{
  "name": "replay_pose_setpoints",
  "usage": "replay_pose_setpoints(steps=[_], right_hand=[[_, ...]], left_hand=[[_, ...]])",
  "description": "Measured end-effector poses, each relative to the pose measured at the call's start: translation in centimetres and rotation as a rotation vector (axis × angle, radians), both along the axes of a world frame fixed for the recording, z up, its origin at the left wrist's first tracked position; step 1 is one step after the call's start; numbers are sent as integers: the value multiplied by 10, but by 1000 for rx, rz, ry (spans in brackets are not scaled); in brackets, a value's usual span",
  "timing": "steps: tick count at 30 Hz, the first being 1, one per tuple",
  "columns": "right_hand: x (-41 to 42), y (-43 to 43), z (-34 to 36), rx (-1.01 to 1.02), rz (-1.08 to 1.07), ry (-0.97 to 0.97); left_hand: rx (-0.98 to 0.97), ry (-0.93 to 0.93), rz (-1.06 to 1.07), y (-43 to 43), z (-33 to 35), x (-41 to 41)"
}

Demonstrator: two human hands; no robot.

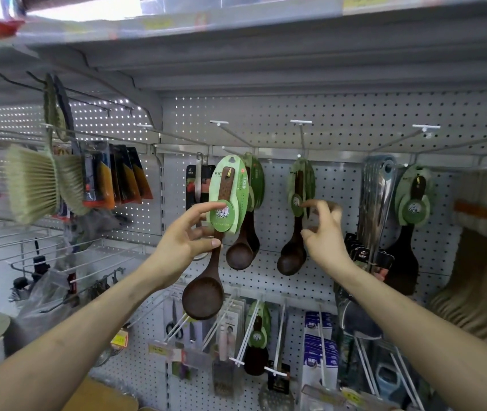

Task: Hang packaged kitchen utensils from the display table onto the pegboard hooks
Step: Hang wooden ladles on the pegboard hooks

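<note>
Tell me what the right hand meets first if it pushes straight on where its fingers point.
Likely the dark wooden spoon on its green oval card, hanging just ahead of the right hand; depth is unclear.

Spoon (206, 280) showing dark brown; its card (228, 193) showing green with white emblem; pegboard (340, 120) showing white, dotted.

Shop: pegboard hooks (302, 137), prob. price tags (157, 23)
</note>
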State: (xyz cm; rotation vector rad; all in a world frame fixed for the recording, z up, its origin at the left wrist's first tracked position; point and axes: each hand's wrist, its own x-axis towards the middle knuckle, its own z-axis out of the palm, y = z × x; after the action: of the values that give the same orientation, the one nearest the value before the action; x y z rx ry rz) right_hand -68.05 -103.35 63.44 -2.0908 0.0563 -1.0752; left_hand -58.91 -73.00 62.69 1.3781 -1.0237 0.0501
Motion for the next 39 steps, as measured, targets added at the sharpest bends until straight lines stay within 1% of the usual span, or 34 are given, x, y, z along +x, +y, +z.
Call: replay_pose_setpoints(steps=[2, 4, 7, 10, 13, 28, 34, 39], right_hand=[[-6, 16, 6, -17, -56, -66], [-12, 33, 12, -20, -22, -127], [-22, 60, 24, 3, 162, -147], [-29, 84, 31, -43, 371, -113], [-32, 104, 34, -82, 448, -71], [-15, 139, 65, -202, 390, -137], [-1, 143, 71, -183, 365, -110], [12, 139, 64, -175, 325, -78]], left_hand=[[-8, -1, -12, -2, 0, -2], [-9, 9, -20, -4, -1, -5], [3, -10, -34, -4, -1, -9], [5, -30, -47, -4, -1, -12], [10, -48, -46, -3, -1, -14], [-53, -104, -71, 11, 13, -11], [35, -131, -38, 17, 8, 1], [59, -130, -25, 16, 3, 10]])
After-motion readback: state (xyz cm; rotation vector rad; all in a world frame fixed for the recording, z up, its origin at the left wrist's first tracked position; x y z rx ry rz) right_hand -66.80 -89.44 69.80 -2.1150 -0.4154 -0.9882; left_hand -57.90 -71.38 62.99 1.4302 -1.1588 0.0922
